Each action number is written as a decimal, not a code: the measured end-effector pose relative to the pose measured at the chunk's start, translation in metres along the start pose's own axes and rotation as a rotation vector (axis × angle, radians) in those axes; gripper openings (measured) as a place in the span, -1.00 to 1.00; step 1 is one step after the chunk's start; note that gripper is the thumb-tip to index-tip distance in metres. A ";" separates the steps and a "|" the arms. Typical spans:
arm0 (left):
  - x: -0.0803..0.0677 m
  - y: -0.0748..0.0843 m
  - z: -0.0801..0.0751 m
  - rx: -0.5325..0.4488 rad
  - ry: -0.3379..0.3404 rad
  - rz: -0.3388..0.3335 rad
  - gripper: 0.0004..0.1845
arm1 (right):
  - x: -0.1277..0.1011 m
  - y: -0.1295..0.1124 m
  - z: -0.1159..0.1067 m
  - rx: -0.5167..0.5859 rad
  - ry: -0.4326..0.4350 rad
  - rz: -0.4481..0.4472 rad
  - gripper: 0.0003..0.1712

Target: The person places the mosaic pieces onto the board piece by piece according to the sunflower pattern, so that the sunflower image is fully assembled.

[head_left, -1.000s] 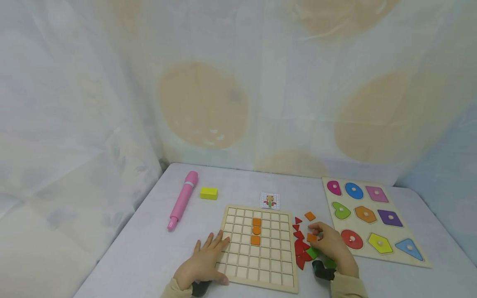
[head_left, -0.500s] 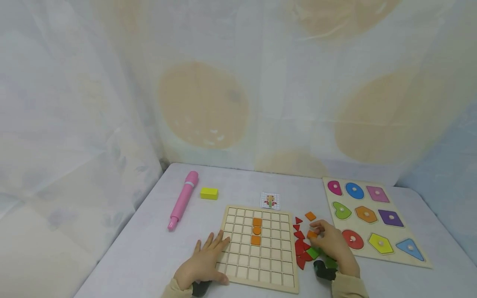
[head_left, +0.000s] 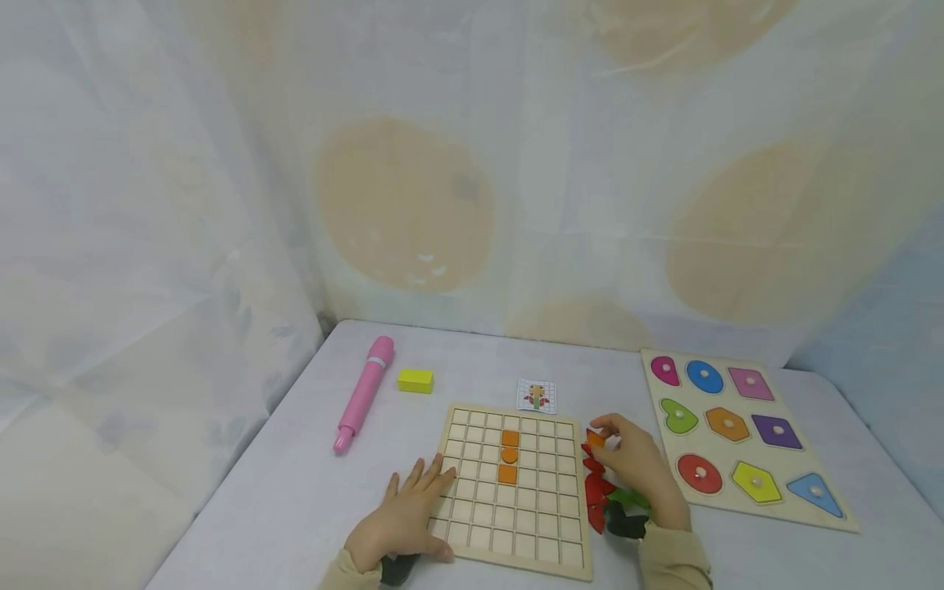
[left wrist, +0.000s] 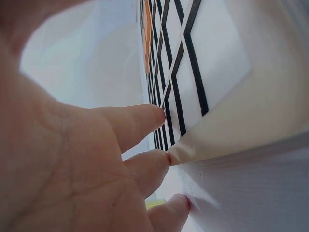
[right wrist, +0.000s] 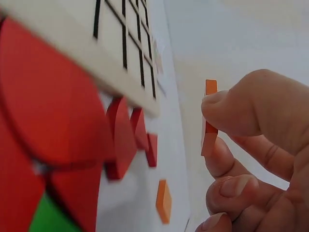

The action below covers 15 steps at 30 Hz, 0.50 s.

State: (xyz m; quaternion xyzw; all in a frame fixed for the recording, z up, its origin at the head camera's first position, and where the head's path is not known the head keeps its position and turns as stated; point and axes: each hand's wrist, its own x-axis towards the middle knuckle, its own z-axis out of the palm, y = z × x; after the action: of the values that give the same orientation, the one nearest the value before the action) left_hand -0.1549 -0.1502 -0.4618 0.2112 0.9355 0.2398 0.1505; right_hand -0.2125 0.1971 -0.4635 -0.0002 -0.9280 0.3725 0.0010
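Note:
My right hand (head_left: 638,464) pinches an orange square tile (right wrist: 209,118) between thumb and fingertips, held up off the table in the right wrist view. Below it lie red pieces (right wrist: 123,140), a green piece (right wrist: 48,217) and another orange tile (right wrist: 164,200). My left hand (head_left: 401,518) lies with spread fingers over the left edge of the wooden grid board (head_left: 516,565); in the left wrist view its fingertips touch the board's rim. On the board, an orange round piece (head_left: 510,455) sits in a column between two orange squares (head_left: 510,437).
Behind the board lies a small pattern card (head_left: 537,397). A yellow block (head_left: 416,381) and a pink pen-shaped toy (head_left: 361,399) are at the back left. At the right lies a knobbed shape puzzle (head_left: 708,426).
My right hand has picked up an orange tile from beside the green pieces and moved it left and away from me, toward the board. My left hand stays in place.

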 end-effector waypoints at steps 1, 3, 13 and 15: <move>0.000 0.000 0.000 -0.001 0.000 -0.001 0.16 | 0.001 -0.004 0.001 0.002 -0.001 -0.012 -0.55; 0.000 -0.001 0.000 0.000 -0.002 -0.003 0.16 | 0.004 -0.012 0.005 0.016 -0.011 -0.038 -0.56; 0.001 -0.003 0.002 0.010 0.000 -0.007 0.17 | 0.011 -0.045 0.030 0.031 -0.082 -0.115 -0.63; 0.001 -0.002 0.003 0.011 0.002 -0.004 0.17 | 0.012 -0.047 0.036 0.032 -0.090 -0.116 -0.64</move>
State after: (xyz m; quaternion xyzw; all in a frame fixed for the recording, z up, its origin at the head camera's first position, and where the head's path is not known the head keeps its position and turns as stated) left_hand -0.1555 -0.1506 -0.4655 0.2100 0.9374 0.2345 0.1488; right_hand -0.2249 0.1383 -0.4572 0.0706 -0.9195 0.3862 -0.0191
